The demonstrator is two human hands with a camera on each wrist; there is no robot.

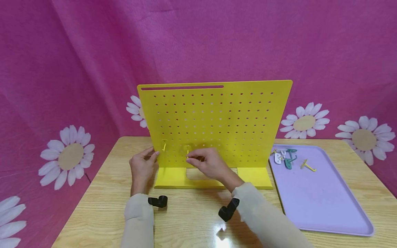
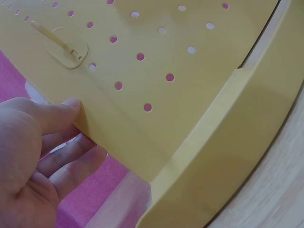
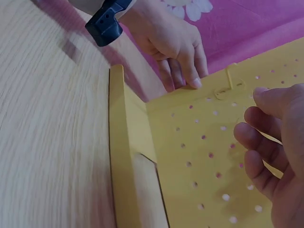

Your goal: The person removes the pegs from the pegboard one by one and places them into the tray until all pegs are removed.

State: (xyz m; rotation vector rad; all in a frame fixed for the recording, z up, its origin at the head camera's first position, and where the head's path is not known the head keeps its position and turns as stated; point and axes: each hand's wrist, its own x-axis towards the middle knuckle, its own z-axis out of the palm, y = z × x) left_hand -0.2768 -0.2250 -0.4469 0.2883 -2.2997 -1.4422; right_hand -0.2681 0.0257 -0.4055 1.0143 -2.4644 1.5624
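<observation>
A yellow pegboard point(image 1: 211, 120) stands upright on its base. My left hand point(image 1: 144, 165) grips its left edge, thumb on the front and fingers behind, as the left wrist view point(image 2: 33, 152) also shows. One yellow hook point(image 1: 164, 145) sits on the board near that hand. Further right, my right hand point(image 1: 211, 163) pinches the tip of a second yellow hook point(image 1: 187, 148) against the board's lower part. In the right wrist view, the fingers point(image 3: 259, 140) of that hand are curled towards the thumb, and the hook between them is hidden.
To the right lies a purple tray point(image 1: 322, 203) holding white hooks point(image 1: 277, 157), green hooks point(image 1: 289, 162) and a yellow hook point(image 1: 307, 166). The wooden table point(image 1: 186, 217) runs in front of the board. A pink cloth point(image 1: 204, 41) with daisies hangs behind.
</observation>
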